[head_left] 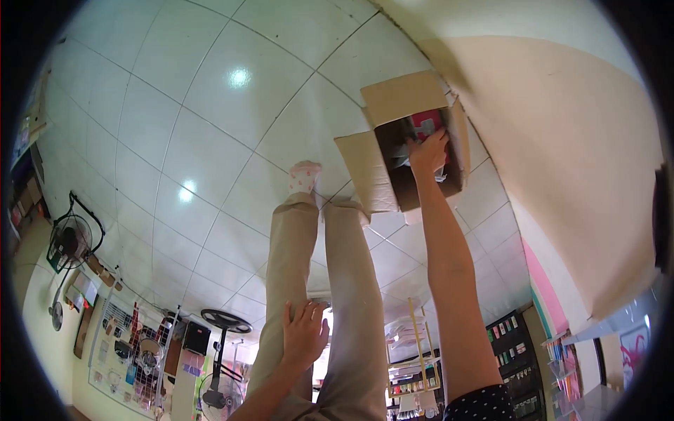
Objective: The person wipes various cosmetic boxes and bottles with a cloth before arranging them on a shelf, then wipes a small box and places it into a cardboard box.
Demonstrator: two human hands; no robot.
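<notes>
My right hand reaches down into an open cardboard box on the floor, its fingers curled among the contents. Beside those fingers is a red item with a pale grey mark. Some whitish, plastic-looking material shows under the hand; what the fingers grip is hidden. My left hand lies against the inner side of my left trouser leg, above the knee, with its fingers stretched out and nothing in it.
White floor tiles surround my legs. The box's flaps are spread, near a beige wall on the right. A black fan stands at far left, another fan nearer. A wire grid rack and dark shelves hold small goods.
</notes>
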